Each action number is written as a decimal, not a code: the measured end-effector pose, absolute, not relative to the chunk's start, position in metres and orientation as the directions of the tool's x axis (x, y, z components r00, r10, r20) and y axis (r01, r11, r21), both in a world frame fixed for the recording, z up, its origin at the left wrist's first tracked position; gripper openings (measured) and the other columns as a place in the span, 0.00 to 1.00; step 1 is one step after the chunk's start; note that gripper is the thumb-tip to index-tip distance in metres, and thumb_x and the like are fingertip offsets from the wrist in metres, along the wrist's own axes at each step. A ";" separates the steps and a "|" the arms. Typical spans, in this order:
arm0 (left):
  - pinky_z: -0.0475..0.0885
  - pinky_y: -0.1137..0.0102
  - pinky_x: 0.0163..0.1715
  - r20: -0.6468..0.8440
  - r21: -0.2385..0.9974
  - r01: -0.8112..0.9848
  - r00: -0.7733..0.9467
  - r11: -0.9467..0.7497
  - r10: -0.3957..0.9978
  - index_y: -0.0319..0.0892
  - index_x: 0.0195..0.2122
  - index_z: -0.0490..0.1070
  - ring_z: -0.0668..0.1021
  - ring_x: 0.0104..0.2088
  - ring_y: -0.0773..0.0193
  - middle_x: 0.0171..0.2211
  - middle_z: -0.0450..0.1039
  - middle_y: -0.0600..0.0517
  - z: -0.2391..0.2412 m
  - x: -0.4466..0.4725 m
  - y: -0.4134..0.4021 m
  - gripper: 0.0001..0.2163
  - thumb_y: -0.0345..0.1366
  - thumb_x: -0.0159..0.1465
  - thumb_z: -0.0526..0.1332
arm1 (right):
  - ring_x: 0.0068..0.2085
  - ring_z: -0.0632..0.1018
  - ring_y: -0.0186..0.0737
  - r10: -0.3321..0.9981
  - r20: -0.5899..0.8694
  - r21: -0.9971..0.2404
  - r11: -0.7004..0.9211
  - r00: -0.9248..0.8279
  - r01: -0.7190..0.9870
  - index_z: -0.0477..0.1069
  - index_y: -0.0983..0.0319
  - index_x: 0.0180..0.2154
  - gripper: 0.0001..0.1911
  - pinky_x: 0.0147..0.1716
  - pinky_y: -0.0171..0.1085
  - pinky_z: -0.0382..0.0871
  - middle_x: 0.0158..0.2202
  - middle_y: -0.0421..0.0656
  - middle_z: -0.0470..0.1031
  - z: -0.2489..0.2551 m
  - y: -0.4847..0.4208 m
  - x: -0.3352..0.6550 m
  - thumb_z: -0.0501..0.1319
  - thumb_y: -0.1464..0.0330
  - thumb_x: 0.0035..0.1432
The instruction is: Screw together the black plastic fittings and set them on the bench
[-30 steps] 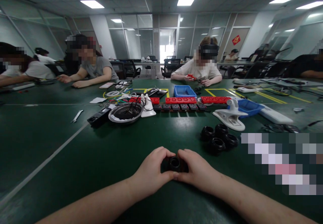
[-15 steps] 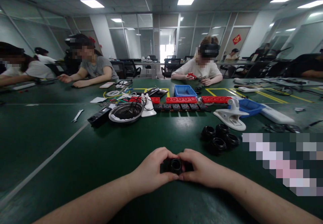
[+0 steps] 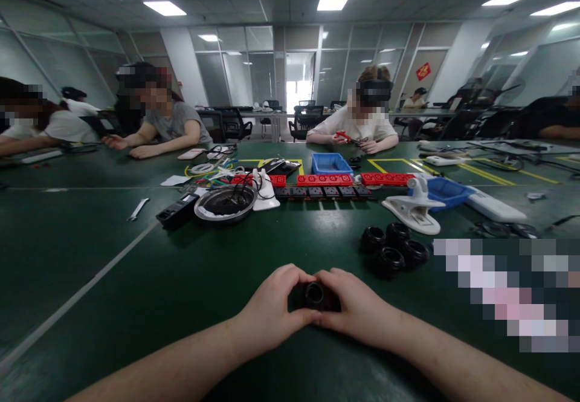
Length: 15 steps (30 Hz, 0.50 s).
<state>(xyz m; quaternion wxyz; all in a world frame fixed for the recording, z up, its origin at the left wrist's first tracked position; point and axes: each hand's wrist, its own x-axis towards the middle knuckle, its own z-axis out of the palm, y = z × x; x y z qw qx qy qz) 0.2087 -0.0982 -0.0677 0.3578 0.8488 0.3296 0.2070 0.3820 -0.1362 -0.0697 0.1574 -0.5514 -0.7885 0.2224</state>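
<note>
A small black ring-shaped plastic part point(image 3: 314, 294) sits between both my hands, low over the green table point(image 3: 181, 281). My left hand point(image 3: 269, 305) curls round its left side with thumb and fingers closed on it. My right hand point(image 3: 357, 305) grips its right side the same way. A cluster of several similar black ring parts point(image 3: 393, 246) lies on the table just beyond my right hand.
Farther back lie a metal bowl point(image 3: 225, 202), red socket strips point(image 3: 324, 179) and black socket strips point(image 3: 324, 192), a white clamp point(image 3: 414, 208), blue trays point(image 3: 330, 163) and a wrench point(image 3: 137, 208). Other people sit at the far side and left.
Both hands stay closed on the black part in the same place; the fingers shift slightly around it.
</note>
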 end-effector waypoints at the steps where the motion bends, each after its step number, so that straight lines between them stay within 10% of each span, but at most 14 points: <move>1: 0.64 0.69 0.38 0.120 0.745 0.403 0.703 -0.532 0.701 0.42 0.37 0.67 0.69 0.37 0.62 0.35 0.66 0.53 -0.067 0.208 -0.098 0.12 0.32 0.50 0.64 | 0.30 0.66 0.37 0.934 -0.005 -0.554 0.295 -0.357 0.779 0.66 0.63 0.34 0.14 0.27 0.33 0.57 0.29 0.41 0.67 -0.068 -0.136 0.384 0.63 0.63 0.46; 15: 0.64 0.69 0.38 0.157 0.729 0.379 0.719 -0.571 0.677 0.44 0.39 0.67 0.69 0.38 0.62 0.36 0.66 0.53 -0.069 0.207 -0.098 0.13 0.33 0.52 0.64 | 0.30 0.67 0.35 0.942 -0.074 -0.652 0.203 -0.328 0.730 0.66 0.64 0.29 0.09 0.27 0.31 0.58 0.28 0.39 0.66 -0.067 -0.133 0.385 0.64 0.70 0.45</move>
